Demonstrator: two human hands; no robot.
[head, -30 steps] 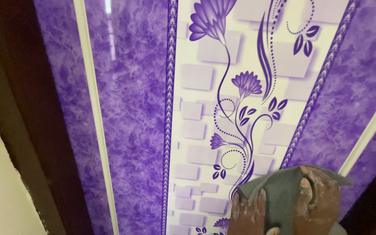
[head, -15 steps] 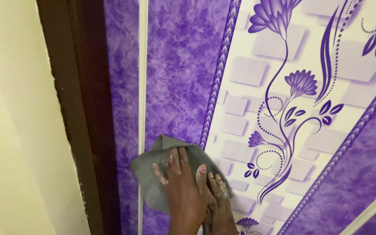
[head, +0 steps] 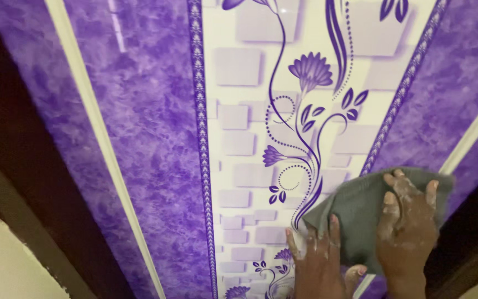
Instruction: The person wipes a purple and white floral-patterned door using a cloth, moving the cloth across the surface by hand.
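Observation:
A grey cloth (head: pixel 360 213) is pressed flat against a glossy purple and white door panel (head: pixel 156 138) with a printed flower pattern. My right hand (head: pixel 408 232), smeared with whitish residue, lies spread on the cloth near the panel's right side. My left hand (head: pixel 319 260) rests beside it at the cloth's lower left corner, fingers partly on the cloth and partly on the panel.
A dark brown door frame (head: pixel 23 160) runs along the left, and another dark strip of the frame (head: pixel 471 243) shows at the lower right. A cream wall (head: pixel 1 266) shows in the bottom left corner. Thin white strips (head: pixel 95 138) divide the purple panels.
Both hands and the cloth slid from the left purple panel across the door to its right side. The view shifted with them.

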